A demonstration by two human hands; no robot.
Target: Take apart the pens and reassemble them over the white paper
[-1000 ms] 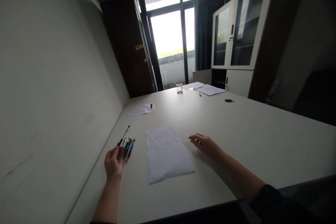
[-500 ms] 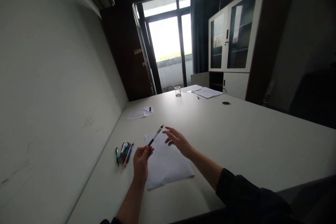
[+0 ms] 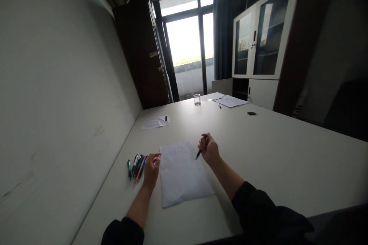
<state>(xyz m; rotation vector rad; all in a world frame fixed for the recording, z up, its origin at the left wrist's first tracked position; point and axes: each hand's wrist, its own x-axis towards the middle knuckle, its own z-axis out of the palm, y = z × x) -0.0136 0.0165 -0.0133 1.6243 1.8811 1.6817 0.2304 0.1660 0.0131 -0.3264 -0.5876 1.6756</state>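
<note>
A white sheet of paper (image 3: 181, 172) with printed lines lies on the pale table (image 3: 273, 149) in front of me. My right hand (image 3: 209, 148) is closed around a black pen (image 3: 199, 154), its tip pointing down at the sheet's right edge. My left hand (image 3: 151, 167) rests on the table at the sheet's left edge, fingers extended and holding nothing. Just left of it lies a bunch of several coloured pens (image 3: 137, 166).
A folded paper with a small black object (image 3: 155, 122) lies further back near the wall. At the far end stand a glass (image 3: 197, 99) and papers with a pen (image 3: 227, 100). A cable hole (image 3: 251, 113) sits right. A white cabinet (image 3: 258, 46) stands behind.
My left hand picked a black pen from the bunch and passed it across. My right hand now grips it at the sheet, and my left hand has dropped to the sheet's left edge.
</note>
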